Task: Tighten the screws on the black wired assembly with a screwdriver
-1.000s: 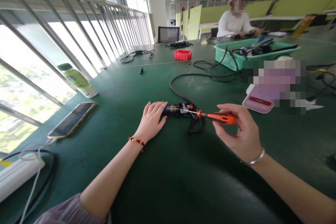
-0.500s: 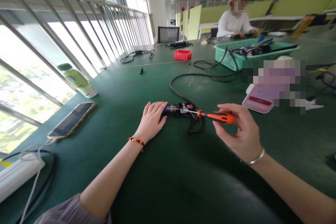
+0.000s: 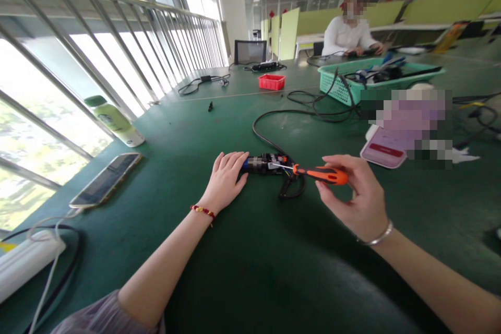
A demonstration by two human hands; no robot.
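My left hand [image 3: 226, 180] lies on the green table [image 3: 250, 266], its fingers wrapped over the left end of a small black electrical connector [image 3: 265, 163] with a blue part. My right hand [image 3: 356, 195] pinches the orange handle of a screwdriver [image 3: 319, 174]. The screwdriver's thin metal tip rests on the connector's right side. A black cable [image 3: 274, 125] loops away from the connector toward the back of the table.
A phone [image 3: 106, 179] and a green-capped bottle [image 3: 114, 120] lie at the left near the window railing. A white power strip [image 3: 27, 261] sits bottom left. A pink-screen phone [image 3: 385, 147], a green basket [image 3: 352, 83] and a red tray [image 3: 272, 81] lie further back. A person in white sits at the far end.
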